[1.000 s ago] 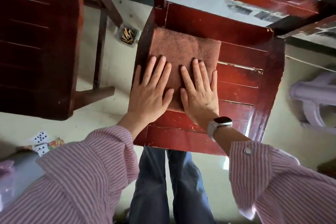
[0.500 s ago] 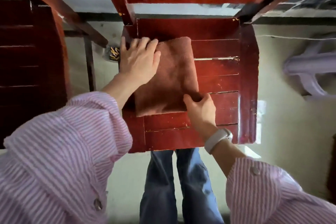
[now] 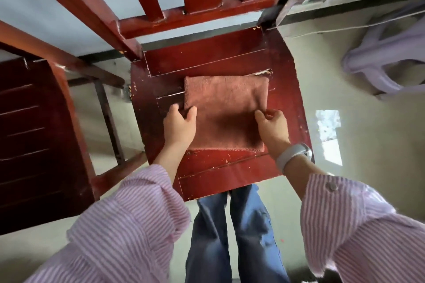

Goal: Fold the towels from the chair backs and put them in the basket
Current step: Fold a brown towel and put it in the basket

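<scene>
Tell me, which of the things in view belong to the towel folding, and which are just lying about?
Part of the job:
- folded reddish-brown terry towel
- red wooden chair seat it lies on
- left hand, pinching the towel's left edge
- right hand, pinching its right edge

Just lying about:
- dark red wooden chair, at left
- pale lilac plastic chair, at right

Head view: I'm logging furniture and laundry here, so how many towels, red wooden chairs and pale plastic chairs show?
Towels: 1, the folded brown towel on the seat
Red wooden chairs: 2, the middle chair and the left chair
Pale plastic chairs: 1, the lilac chair
Total: 4
</scene>
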`<action>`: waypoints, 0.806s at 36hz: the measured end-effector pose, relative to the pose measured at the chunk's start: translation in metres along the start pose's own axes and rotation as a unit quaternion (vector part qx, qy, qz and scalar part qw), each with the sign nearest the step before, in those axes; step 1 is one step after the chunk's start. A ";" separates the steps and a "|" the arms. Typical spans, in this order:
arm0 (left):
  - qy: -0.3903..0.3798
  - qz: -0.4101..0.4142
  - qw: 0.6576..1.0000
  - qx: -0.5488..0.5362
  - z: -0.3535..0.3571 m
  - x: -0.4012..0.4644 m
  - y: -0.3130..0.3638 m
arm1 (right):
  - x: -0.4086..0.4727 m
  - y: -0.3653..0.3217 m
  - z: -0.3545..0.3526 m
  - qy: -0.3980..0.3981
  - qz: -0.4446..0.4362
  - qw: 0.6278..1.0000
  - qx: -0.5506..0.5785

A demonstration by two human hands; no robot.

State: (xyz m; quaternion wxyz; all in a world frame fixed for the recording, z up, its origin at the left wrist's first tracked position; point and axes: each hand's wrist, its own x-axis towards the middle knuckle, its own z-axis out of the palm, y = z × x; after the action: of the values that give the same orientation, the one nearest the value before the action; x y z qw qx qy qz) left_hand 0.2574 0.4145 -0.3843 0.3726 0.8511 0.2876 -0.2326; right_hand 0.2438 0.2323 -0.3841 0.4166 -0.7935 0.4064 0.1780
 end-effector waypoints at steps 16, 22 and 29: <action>-0.050 -0.013 0.987 -0.150 -0.024 -0.023 0.011 | -0.024 -0.001 -0.018 -0.036 -0.058 0.994 0.082; 0.016 0.077 0.996 -0.048 -0.036 -0.095 0.038 | -0.071 0.005 -0.066 -0.025 -0.051 0.991 0.122; -0.013 0.128 0.991 -0.020 -0.046 -0.185 0.080 | -0.131 0.017 -0.148 0.035 -0.063 0.988 0.133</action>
State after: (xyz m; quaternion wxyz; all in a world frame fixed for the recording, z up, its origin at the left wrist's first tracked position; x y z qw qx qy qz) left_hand 0.1843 0.3465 -0.2031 0.4201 0.8701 0.1763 -0.1878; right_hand 0.1425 0.1731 -0.2241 0.5145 -0.7604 0.3905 0.0676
